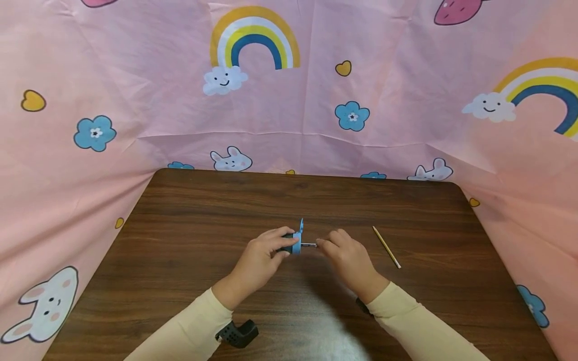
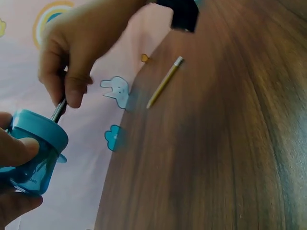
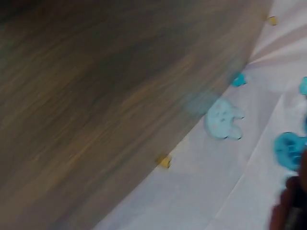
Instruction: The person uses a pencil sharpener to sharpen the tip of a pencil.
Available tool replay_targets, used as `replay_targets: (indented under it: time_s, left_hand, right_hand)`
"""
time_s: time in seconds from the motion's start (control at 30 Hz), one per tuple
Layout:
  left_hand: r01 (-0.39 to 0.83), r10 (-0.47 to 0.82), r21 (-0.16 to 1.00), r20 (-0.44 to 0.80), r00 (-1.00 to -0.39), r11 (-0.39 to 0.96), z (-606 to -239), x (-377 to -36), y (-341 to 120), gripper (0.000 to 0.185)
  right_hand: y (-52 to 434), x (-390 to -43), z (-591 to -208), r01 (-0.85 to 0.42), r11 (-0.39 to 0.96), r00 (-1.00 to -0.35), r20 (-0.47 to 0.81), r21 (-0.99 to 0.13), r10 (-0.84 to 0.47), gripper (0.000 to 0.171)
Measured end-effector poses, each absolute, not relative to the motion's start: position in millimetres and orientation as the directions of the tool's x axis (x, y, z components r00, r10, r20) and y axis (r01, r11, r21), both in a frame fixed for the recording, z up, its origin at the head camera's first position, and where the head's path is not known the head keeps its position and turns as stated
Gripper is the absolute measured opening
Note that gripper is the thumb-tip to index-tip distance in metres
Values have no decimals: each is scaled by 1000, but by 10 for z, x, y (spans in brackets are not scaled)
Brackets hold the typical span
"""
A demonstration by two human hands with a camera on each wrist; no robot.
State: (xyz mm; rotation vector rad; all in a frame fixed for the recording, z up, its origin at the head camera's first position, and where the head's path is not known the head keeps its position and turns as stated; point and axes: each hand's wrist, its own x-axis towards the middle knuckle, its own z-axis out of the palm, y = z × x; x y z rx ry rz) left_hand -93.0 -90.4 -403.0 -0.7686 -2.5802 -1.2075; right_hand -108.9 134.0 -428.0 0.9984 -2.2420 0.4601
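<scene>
My left hand (image 1: 255, 261) holds a blue pencil sharpener (image 1: 296, 243) with a see-through body, thumb and fingers round its sides. Its flip lid (image 1: 301, 225) stands up. A dark pencil (image 1: 309, 245) runs into the sharpener's opening, and my right hand (image 1: 351, 259) pinches the outer end. The left wrist view shows the same pencil (image 2: 58, 112) between thumb and fingers, partly hidden by them. At the right edge of the right wrist view, only dim parts of the fingers (image 3: 283, 206) appear.
To the right of my right hand a yellow pencil (image 1: 386, 247) with a white end lies on the dark wooden table (image 1: 203, 210). A pink patterned cloth (image 1: 158, 75) hangs behind and beside the table. Black straps with cameras (image 1: 238, 334) are on the wrists.
</scene>
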Motion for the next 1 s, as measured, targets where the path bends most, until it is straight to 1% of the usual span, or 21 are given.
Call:
replay_targets:
  time_s: [0.07, 0.13, 0.2, 0.27, 0.33, 0.4, 0.47, 0.53, 0.6, 0.63, 0.67, 0.73, 0.8, 0.87, 0.93, 1.0]
  left_hand:
    - [576, 418, 609, 398, -817, 545, -4046, -929, -917, 38]
    - [631, 462, 555, 430, -776, 542, -4070, -933, -926, 38]
    - [681, 496, 508, 467, -732, 527, -4097, -934, -930, 38]
    - [728, 520, 466, 510, -685, 502, -4125, -938, -926, 37]
    - [766, 536, 426, 549, -641, 480, -4151, -940, -917, 35]
    - [800, 547, 385, 587, -597, 460, -4169, -936, -910, 35]
    - [828, 559, 353, 615, -556, 435, -4189, -933, -903, 36]
    - [849, 569, 332, 634, -524, 411, -4204, -933, -896, 37]
    - [858, 569, 326, 646, -508, 396, -4218, -936, -888, 38]
    - [858, 565, 326, 650, -509, 397, -4225, -940, -884, 38]
    - [854, 558, 332, 650, -515, 401, -4230, -943, -879, 37]
    - [835, 538, 349, 645, -543, 424, -4240, -945, -873, 36]
    - [807, 516, 376, 627, -584, 456, -4242, -948, -864, 35]
    - [774, 497, 409, 600, -627, 483, -4229, -950, -857, 35]
    - [739, 478, 444, 569, -670, 507, -4205, -950, -852, 35]
    - [703, 461, 480, 535, -708, 525, -4178, -950, -852, 36]
  right_hand:
    - [1329, -1062, -4251, -736, 653, -606, 606, -182, -514, 17]
    - [1329, -1038, -4210, -691, 649, -701, 512, -319, -496, 13]
    - [1344, -1033, -4172, -637, 638, -769, 413, -432, -489, 8]
    - [1369, -1048, -4139, -572, 616, -817, 305, -542, -490, 5]
    - [1404, -1080, -4106, -486, 580, -845, 184, -654, -502, 5]
    - [1443, -1123, -4080, -357, 534, -854, 36, -766, -519, 8]
    - [1485, -1169, -4062, -184, 479, -835, -120, -858, -536, 12]
    - [1524, -1211, -4057, -11, 437, -797, -256, -899, -547, 15]
    - [1545, -1244, -4059, 85, 416, -764, -328, -905, -556, 17]
    - [1548, -1256, -4059, 77, 425, -761, -329, -902, -559, 17]
    - [1543, -1262, -4053, 48, 445, -768, -318, -894, -556, 17]
    - [1515, -1259, -4037, -85, 515, -802, -248, -853, -543, 18]
    - [1473, -1233, -4017, -256, 607, -842, -135, -752, -523, 20]
    - [1439, -1191, -4007, -406, 691, -866, 9, -598, -501, 27]
    - [1418, -1152, -4018, -512, 742, -855, 174, -434, -488, 34]
    - [1416, -1127, -4043, -576, 765, -809, 341, -289, -480, 39]
